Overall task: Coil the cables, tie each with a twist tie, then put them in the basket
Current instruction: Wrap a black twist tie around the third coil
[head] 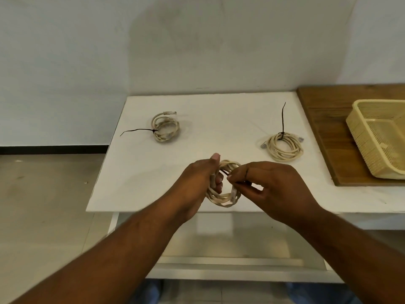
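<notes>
The left hand is gripping the loose coil just above the near edge of the desk, with its fingers curled round the loops. The right hand is pinching the dark twist tie at the coil's upper part. To do this step well, I think the left hand should be squeezing all loops together so that none is slipping out. The right one should be leading the tie fully around the bundle, then twisting its ends tightly. Two tied coils are lying on the desk, one far left and one right. The basket is standing at the right on a wooden board
</notes>
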